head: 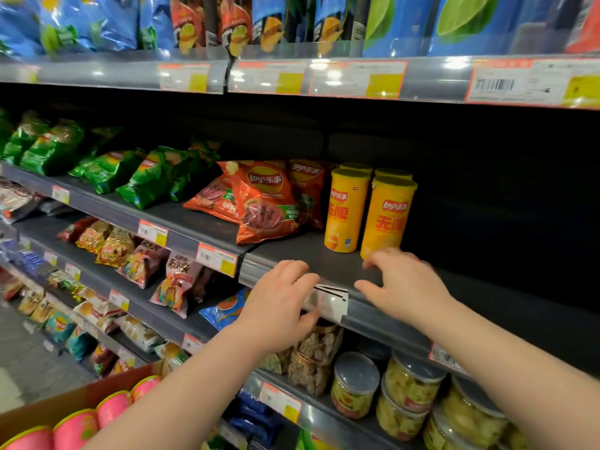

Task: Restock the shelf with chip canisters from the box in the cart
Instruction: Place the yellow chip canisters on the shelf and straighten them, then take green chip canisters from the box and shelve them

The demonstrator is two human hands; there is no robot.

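Note:
Several yellow chip canisters (pixel 346 212) stand upright in two rows on the dark middle shelf (pixel 493 287), beside orange chip bags (pixel 266 203). At the bottom left, pink-lidded canisters (pixel 76 428) sit in a cardboard box (pixel 65 399). My left hand (pixel 279 303) is at the shelf's front rail, fingers above and thumb below the left end of a crooked white price label (pixel 329 303), pinching it. My right hand (pixel 402 284) is blurred and hovers with spread fingers over the rail just right of the label, in front of the nearest canister, holding nothing.
To the right of the yellow canisters the middle shelf is dark and bare. Green chip bags (pixel 143 177) fill its left part. Blue bags (pixel 399 21) hang over the shelf above. Jars of snacks (pixel 409 394) and more bags crowd the lower shelves.

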